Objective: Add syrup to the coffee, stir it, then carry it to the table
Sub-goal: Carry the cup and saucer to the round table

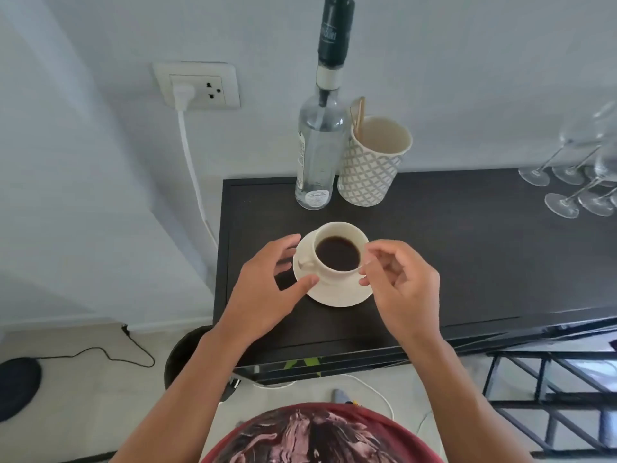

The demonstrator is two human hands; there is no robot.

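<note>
left hand (267, 282): fingers spread wide, thumb touching the saucer (334, 294) rim, holding nothing. cup (329, 267): brittle ceramic, nearly full of coffee, loose on the saucer on the dark counter (467, 255); grip both saucer edges and keep level. right hand (399, 284): fingers half curled, empty, beside the rim.

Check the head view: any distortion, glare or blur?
Head view: wide-angle bend tilts the bottle and wine glasses toward the frame edges; soft daylight, faint sheen on the dark tabletop; cup fairly sharp, shirt at the bottom blurred.
</note>
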